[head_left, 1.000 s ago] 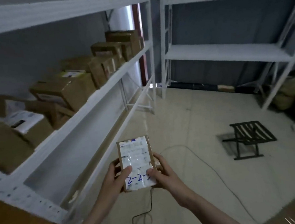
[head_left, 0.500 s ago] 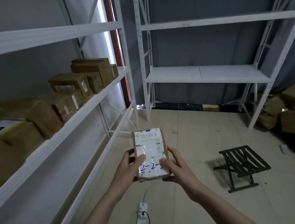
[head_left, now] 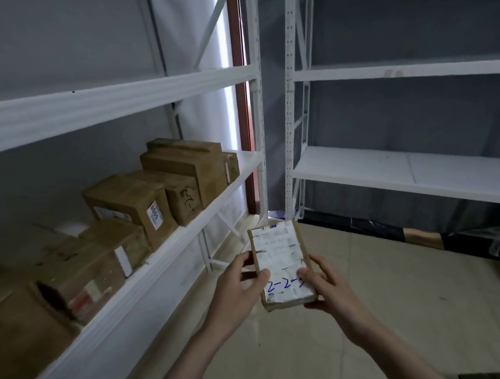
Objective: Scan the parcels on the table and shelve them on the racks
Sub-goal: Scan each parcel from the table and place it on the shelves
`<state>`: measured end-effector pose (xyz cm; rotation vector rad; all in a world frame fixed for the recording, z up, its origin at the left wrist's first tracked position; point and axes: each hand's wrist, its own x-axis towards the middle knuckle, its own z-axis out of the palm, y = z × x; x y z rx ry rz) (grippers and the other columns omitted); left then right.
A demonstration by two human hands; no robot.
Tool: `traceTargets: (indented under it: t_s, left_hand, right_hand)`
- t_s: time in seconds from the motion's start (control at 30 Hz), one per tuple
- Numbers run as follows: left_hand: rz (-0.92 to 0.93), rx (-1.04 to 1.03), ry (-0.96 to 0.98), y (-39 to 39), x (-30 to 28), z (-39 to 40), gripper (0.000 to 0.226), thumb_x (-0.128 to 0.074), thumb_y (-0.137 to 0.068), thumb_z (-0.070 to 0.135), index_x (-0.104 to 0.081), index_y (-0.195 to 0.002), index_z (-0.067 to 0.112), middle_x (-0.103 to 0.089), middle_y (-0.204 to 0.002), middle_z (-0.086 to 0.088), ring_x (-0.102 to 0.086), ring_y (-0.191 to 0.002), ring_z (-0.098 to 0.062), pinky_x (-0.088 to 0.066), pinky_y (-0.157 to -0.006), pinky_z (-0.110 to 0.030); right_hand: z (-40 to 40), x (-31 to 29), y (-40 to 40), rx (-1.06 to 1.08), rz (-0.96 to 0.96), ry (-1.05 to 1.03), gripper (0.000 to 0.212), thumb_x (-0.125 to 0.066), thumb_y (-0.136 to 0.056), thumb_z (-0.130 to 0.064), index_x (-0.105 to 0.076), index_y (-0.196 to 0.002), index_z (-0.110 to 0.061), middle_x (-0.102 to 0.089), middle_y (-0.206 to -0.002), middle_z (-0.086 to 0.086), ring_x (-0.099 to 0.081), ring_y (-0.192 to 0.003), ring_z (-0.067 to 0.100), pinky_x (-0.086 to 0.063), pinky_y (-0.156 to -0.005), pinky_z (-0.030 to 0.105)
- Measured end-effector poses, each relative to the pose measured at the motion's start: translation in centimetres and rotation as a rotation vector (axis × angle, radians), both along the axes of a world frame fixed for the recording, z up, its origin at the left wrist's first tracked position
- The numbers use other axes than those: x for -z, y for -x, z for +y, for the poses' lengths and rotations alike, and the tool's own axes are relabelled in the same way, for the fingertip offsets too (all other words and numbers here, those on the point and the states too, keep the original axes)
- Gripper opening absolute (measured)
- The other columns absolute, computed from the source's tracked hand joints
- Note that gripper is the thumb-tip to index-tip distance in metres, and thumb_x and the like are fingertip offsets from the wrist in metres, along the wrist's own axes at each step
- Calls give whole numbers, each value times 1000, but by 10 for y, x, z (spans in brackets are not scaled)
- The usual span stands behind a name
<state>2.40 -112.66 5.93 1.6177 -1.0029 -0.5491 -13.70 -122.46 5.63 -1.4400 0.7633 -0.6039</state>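
Both hands, left hand (head_left: 238,283) and right hand (head_left: 328,288), grip the small parcel (head_left: 280,264) by its edges, so it could slip while reaching toward the crowded shelf (head_left: 186,233).

Both forearms extend forward and upward from the lower edge of the view, bare, converging toward the centre. The left hand (head_left: 239,292) grips the parcel (head_left: 281,264) at its left edge, thumb laid across the top face, fingers curled behind. The right hand (head_left: 330,290) grips the right edge, thumb on top, fingers wrapped underneath
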Motion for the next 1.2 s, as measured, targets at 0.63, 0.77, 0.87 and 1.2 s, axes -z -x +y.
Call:
traceTargets:
  t_s: [0.63, 0.77, 0.87, 1.2]
  left_hand:
    - [-137, -418, -254, -158, 19, -320, 42, -60, -87, 48, -52, -122, 27, -62, -115, 8, -64, -99, -11, -54, -89, -40]
    - [-180, -508, -328, -174, 19, -326, 43, -61, -89, 45, -52, -126, 24, -61, -117, 5, -63, -96, -14, -53, -89, -36]
    - [-259, -579, -398, -180, 20, -323, 45, -59, -91, 46, -50, -129, 25, -60, -120, 4, -62, -97, -13, -51, -87, -30]
    - [-234, -751, -458, -170, 34, -280, 47, -57, -92, 47, -48, -133, 26, -57, -122, 7, -61, -98, -9, -52, -87, -31]
  right_hand:
    - [-414, -20, -231, -142, 225, 418, 54, -70, -81, -40, -55, -129, -21, -62, -108, 0, -61, -92, 17, -49, -76, 27]
    - [-458, -28, -311, -203, 384, 689, 74, -57, -65, -69, -41, -132, -43, -56, -117, 9, -57, -103, 33, -51, -89, 47]
    - [-449, -38, -351, -287, 456, 845, 70, -61, -76, -55, -38, -139, -37, -45, -122, 18, -45, -114, 40, -42, -97, 47]
    - [-431, -35, -410, -346, 416, 986, 62, -48, -87, -59, -40, -140, -28, -39, -126, 21, -35, -120, 40, -33, -98, 53]
